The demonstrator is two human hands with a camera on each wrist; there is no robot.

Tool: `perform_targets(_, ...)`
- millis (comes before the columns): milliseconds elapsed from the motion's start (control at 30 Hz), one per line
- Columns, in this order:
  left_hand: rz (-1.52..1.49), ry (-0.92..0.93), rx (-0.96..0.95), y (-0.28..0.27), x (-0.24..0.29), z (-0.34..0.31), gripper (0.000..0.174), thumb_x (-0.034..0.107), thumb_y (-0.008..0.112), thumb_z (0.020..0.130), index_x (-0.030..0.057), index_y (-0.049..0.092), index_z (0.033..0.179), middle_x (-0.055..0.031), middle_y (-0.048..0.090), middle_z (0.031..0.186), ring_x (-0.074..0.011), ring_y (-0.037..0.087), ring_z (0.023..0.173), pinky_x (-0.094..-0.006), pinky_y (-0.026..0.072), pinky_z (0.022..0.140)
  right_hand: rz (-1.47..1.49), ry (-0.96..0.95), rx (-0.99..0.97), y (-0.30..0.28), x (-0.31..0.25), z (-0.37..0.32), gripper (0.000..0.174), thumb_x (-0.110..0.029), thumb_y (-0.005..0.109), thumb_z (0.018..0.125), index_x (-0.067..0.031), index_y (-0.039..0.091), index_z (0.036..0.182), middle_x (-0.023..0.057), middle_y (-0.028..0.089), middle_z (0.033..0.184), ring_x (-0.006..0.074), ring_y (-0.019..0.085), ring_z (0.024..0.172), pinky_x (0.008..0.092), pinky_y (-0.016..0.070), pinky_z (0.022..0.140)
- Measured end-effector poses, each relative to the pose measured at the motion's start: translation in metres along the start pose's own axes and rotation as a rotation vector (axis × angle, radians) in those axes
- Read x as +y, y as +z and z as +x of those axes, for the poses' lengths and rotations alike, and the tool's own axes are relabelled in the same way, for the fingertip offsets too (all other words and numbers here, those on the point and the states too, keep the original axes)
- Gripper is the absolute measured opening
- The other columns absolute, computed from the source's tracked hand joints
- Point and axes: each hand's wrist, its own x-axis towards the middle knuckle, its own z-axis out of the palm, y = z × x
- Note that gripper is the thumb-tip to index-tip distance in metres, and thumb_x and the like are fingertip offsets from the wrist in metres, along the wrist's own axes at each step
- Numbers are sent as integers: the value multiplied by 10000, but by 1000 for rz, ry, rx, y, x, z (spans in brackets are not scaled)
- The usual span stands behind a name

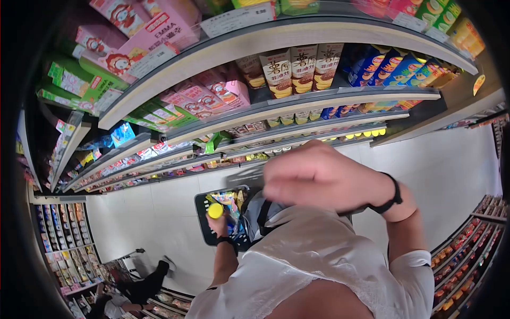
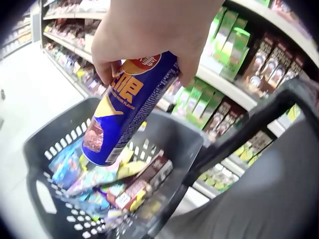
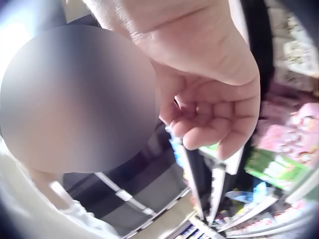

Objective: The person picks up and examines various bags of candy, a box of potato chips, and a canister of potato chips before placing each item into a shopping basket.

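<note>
My left hand (image 1: 218, 226) grips a blue can of chips (image 2: 127, 109) by its upper end, with the yellow lid (image 1: 215, 210) facing up in the head view. The can tilts over the dark shopping basket (image 2: 187, 134), its lower end above the goods inside. Colourful snack packs (image 2: 70, 169) and a brown box (image 2: 155, 172) lie in the basket. My right hand (image 1: 313, 173) is raised in front of my chest, somewhat blurred. In the right wrist view its fingers (image 3: 207, 134) curl loosely toward the palm and hold nothing.
Store shelves (image 1: 297, 98) curve across the front, stocked with pink boxes (image 1: 204, 95), potato snack packs (image 1: 305, 69) and blue packs (image 1: 369, 66). The basket's black handle (image 2: 239, 134) rises at the right. Another person (image 1: 143, 284) is at the lower left, beyond the pale floor (image 1: 154, 212).
</note>
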Motion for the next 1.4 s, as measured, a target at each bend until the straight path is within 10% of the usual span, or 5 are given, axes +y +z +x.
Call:
perform_targets(567, 235, -131, -592, 107, -42, 33, 480, 310, 806, 785, 15, 703, 1149, -67, 731, 866, -137, 665, 740, -303, 509, 654, -341, -295, 151, -14, -18, -92, 206, -137, 667, 898, -45, 558, 749, 96, 539, 706, 272, 569, 613, 367, 430, 536)
perform_targets(633, 235, -152, -669, 97, -18, 29, 516, 396, 742, 765, 27, 723, 1125, -218, 728, 1055, -339, 699, 1027, -395, 529, 906, -364, -292, 199, -40, -6, -114, 194, -139, 676, 889, -45, 571, 756, 96, 540, 706, 273, 563, 608, 366, 429, 533)
perform_targets(900, 450, 749, -973, 114, -80, 45, 330, 139, 496, 974, 9, 619, 1252, -226, 615, 1268, -381, 559, 1205, -402, 431, 1016, -636, -178, 484, -35, -14, -64, 153, -149, 713, 857, -47, 624, 786, 96, 542, 707, 278, 538, 586, 361, 422, 519)
perform_targets(1167, -646, -646, -1093, 30, 121, -28, 566, 485, 559, 972, 20, 590, 1294, -38, 673, 1029, -165, 621, 912, -337, 486, 739, -1105, 207, 755, -155, 112, -156, 151, -170, 714, 852, -51, 650, 919, 118, 620, 823, 326, 617, 839, 416, 486, 733)
perform_targets(1400, 83, -37, -556, 44, 130, -60, 373, 211, 681, 813, -71, 690, 1058, -160, 706, 833, -244, 670, 731, -374, 507, 663, -1140, 560, 815, -213, 172, -240, 347, -215, 751, 816, -79, 639, 1115, 157, 612, 1125, 374, 582, 1074, 457, 482, 930)
